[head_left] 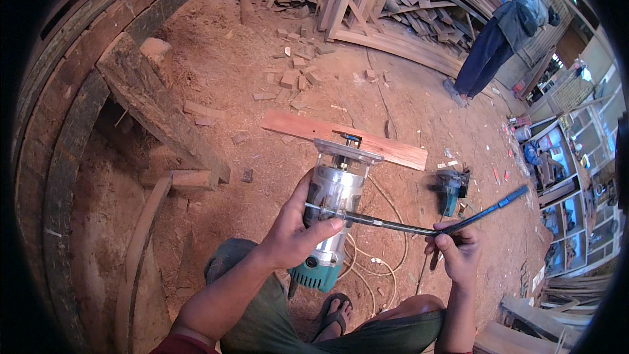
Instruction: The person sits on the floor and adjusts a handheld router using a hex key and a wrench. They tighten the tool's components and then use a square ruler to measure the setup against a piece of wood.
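My left hand (pixel 291 229) is wrapped round a silver-bodied router (pixel 337 190) with a teal end cap. The router lies across my lap area, its flat base and bit end pointing away from me and the teal cap toward me. In my right hand (pixel 458 249) I grip a long dark rod (pixel 406 227) that bends at my fingers, one arm running to the router's side and the other rising right, bluish near its tip. My left thumb lies beside the rod where it meets the router body. How its end fits there is hidden.
A reddish board (pixel 393 151) lies on the dusty floor beyond the router. A teal power tool (pixel 450 190) sits to the right, and a pale cord (pixel 393 275) coils below. Heavy timbers (pixel 151 105) stand left. Another person (pixel 501 39) stands far right, near shelves (pixel 567 223).
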`<move>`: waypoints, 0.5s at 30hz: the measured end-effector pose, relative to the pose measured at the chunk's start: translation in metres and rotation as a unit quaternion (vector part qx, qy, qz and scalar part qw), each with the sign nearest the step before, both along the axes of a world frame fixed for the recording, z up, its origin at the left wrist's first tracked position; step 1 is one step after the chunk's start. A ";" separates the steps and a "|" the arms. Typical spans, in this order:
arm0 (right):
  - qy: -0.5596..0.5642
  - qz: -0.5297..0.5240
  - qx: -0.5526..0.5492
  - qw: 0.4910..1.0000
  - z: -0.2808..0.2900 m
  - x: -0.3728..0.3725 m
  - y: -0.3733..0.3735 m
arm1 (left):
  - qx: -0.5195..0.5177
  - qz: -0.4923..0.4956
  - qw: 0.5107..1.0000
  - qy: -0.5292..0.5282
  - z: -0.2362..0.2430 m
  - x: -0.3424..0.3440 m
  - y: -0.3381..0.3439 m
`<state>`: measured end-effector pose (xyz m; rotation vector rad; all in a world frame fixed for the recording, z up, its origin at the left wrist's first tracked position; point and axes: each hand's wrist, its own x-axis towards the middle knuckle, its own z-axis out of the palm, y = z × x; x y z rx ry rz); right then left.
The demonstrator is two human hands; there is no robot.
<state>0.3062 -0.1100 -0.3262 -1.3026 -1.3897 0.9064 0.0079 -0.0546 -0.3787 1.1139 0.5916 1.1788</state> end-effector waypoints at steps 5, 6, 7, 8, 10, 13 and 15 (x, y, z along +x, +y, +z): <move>0.137 -0.010 -0.120 0.983 0.009 -0.004 0.001 | 0.043 0.018 0.999 0.021 0.000 0.000 0.001; 0.154 -0.027 -0.137 0.978 0.013 -0.009 0.000 | 0.039 0.016 0.999 0.019 0.000 -0.001 0.001; 0.148 -0.039 -0.126 0.980 0.013 -0.012 0.000 | 0.035 0.013 0.999 0.017 0.000 -0.001 0.001; 0.144 -0.042 -0.108 0.983 0.014 -0.016 -0.001 | 0.031 0.011 0.999 0.015 0.000 -0.001 0.000; 0.135 -0.042 -0.071 0.987 0.016 -0.022 -0.006 | 0.027 0.013 1.000 0.004 0.000 -0.001 0.000; 0.141 -0.031 -0.108 0.984 0.025 -0.015 -0.013 | 0.008 0.013 1.000 -0.007 0.000 -0.002 0.000; 0.101 0.015 -0.071 0.992 0.020 -0.010 -0.014 | -0.008 0.007 1.000 -0.014 0.001 -0.004 0.001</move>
